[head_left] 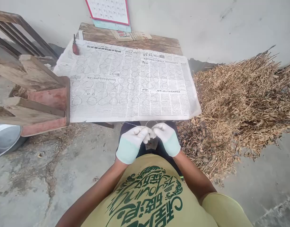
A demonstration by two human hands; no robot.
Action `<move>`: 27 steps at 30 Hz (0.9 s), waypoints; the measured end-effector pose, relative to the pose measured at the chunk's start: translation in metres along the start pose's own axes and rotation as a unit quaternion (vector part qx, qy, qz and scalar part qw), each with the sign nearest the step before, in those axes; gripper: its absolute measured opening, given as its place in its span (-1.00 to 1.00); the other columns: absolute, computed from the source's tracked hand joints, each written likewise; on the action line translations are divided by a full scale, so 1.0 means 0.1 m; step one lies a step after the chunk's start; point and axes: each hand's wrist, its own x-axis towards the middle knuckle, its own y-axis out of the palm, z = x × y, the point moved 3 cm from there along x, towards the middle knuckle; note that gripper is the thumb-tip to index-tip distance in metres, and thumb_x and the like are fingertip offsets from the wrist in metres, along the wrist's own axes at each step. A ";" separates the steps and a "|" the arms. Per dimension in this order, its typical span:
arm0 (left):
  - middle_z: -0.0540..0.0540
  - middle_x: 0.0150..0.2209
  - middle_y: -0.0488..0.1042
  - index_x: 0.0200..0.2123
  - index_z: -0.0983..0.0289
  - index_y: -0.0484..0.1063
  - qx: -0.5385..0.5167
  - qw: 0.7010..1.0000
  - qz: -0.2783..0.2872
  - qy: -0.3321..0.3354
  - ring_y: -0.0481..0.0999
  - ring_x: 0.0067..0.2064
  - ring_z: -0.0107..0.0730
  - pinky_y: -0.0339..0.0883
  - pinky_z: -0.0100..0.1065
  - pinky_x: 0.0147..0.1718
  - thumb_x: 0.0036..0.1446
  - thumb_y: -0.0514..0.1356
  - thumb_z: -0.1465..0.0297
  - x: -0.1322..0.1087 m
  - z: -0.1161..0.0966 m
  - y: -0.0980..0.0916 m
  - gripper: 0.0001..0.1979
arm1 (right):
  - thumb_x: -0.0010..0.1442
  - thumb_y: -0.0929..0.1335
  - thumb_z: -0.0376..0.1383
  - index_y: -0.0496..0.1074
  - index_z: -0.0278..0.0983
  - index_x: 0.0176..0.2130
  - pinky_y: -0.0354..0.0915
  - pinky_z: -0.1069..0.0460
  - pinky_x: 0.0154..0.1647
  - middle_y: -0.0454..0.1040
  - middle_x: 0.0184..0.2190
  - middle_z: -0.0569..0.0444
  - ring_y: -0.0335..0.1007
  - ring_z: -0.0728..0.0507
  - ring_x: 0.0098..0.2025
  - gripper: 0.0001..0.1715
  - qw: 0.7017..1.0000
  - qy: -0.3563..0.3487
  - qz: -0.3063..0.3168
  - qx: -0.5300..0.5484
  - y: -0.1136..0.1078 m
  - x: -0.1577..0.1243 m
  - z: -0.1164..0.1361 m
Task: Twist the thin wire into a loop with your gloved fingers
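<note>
Both my hands wear white gloves with mint cuffs and meet over my lap, just below the table's front edge. My left hand [134, 138] is closed, its fingertips pinching a thin pale wire [133, 124] that sticks out to the left. Close beside it, my right hand [165, 135] is closed too, its fingertips on the same wire, which bends into a small loop above them. Spread newspaper [165, 110] covers the table in front, with many thin rings [81, 101] lying in rows on it. The wire's exact ends are hidden by the fingers.
A red-handled screwdriver [75, 49] lies at the newspaper's far left corner. A calendar [109, 11] leans at the back of the wooden table [166, 45]. An upturned wooden stool [45, 94] and a metal basin [5, 138] are at left. Dry stalks [244, 101] are heaped at right.
</note>
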 end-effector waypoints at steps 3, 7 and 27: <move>0.02 -0.54 0.51 -0.35 0.23 0.59 0.093 0.993 0.066 -0.016 0.46 -0.49 -0.36 0.40 -0.33 -0.38 0.21 0.15 0.14 0.03 -0.01 -0.03 -0.67 | 0.13 0.39 -0.26 0.55 -0.20 -0.09 0.48 -0.02 -0.13 0.63 -0.30 0.11 0.56 -0.07 -0.27 -0.68 0.998 -0.008 0.006 -0.067 -0.09 0.03 0.07; 0.03 -0.53 0.53 -0.38 0.22 0.56 0.133 0.985 0.109 -0.025 0.46 -0.49 -0.37 0.37 -0.36 -0.42 0.20 0.13 0.13 0.07 -0.02 -0.07 -0.67 | 0.17 0.38 -0.26 0.63 -0.16 -0.21 0.48 0.00 -0.18 0.60 -0.43 0.17 0.53 -0.06 -0.36 -0.78 0.987 -0.032 0.074 -0.136 -0.14 0.07 0.12; 0.14 -0.32 0.67 0.04 0.37 0.60 -0.095 0.994 -0.032 -0.047 0.61 -0.35 -0.30 0.53 -0.24 -0.16 0.12 0.35 0.16 0.08 0.23 0.02 -0.50 | 0.27 0.37 -0.13 0.67 -0.15 -0.18 0.48 -0.01 -0.28 0.56 -0.51 0.14 0.50 -0.10 -0.45 -0.73 0.991 -0.084 -0.072 -0.077 0.00 0.12 -0.06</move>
